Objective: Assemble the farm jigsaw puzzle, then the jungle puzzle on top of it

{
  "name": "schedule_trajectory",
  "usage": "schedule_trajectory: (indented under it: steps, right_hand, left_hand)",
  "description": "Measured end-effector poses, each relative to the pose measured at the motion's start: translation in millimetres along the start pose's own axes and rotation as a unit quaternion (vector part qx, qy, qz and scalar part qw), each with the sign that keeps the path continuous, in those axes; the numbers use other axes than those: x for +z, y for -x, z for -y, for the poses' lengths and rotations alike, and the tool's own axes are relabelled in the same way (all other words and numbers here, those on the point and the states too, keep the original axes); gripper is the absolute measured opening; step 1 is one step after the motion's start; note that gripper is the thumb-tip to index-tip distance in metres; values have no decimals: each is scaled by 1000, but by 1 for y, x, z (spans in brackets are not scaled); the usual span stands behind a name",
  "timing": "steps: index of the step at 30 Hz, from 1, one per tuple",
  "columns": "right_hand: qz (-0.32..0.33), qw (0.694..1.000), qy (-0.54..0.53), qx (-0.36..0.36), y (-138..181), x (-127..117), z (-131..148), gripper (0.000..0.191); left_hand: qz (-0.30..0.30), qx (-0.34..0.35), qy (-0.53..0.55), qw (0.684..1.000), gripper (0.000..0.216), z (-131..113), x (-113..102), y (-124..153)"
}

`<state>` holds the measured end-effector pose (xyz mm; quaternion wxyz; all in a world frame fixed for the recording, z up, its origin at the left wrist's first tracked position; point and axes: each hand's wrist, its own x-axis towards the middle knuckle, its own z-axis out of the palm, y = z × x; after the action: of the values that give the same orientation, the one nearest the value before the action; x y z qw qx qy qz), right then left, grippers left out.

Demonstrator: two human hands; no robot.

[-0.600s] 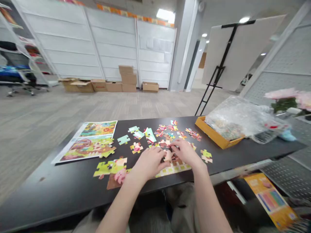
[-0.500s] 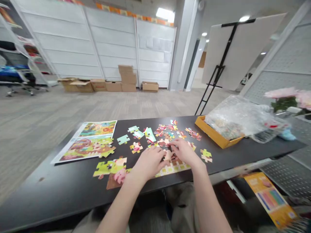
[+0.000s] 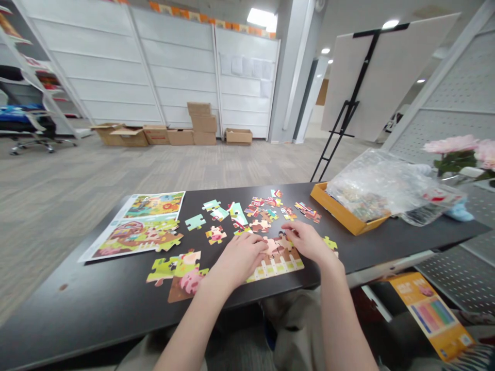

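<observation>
A partly joined jigsaw section [image 3: 275,264] with a white fence and pink-brown animal shapes lies near the table's front edge. My left hand [image 3: 242,255] grips its left side, fingers curled over the pieces and covering part of it. At the upper right of this section, my right hand [image 3: 309,242] has its thumb and fingers closed on a jigsaw piece [image 3: 285,240], mostly hidden under the fingertips. Another joined section [image 3: 189,281] with a pink pig lies left of my left forearm. Loose jigsaw pieces [image 3: 260,225] are scattered beyond both hands.
A printed picture sheet [image 3: 129,239] lies at the left of the black table [image 3: 96,309], with green pieces on its edge. To the right stands an orange box [image 3: 340,214] with a clear plastic bag [image 3: 379,180]. An easel [image 3: 350,105] stands behind the table.
My right hand has shifted right, away from my left hand, uncovering the middle of the joined section. My left hand stays at its left side.
</observation>
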<state>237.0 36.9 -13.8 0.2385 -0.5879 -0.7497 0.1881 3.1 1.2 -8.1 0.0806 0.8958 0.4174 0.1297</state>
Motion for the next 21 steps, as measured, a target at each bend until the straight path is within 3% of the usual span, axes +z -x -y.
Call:
schedule_trajectory:
  steps: [9,15,21]
  right_hand:
    - [8,1000,0,-1,2,-3,10,20]
    - [99,994,-42,-15,2,-1,21,11]
    - [112,993,-47,1,1,2,23,13]
  left_hand:
    - [-12,-10,-11,1000,19,-5,0,-1]
    - [-12,-20,-15,1000,20,-7,2,-4]
    - [-19,-38,-1,999,19,-7,5,-3]
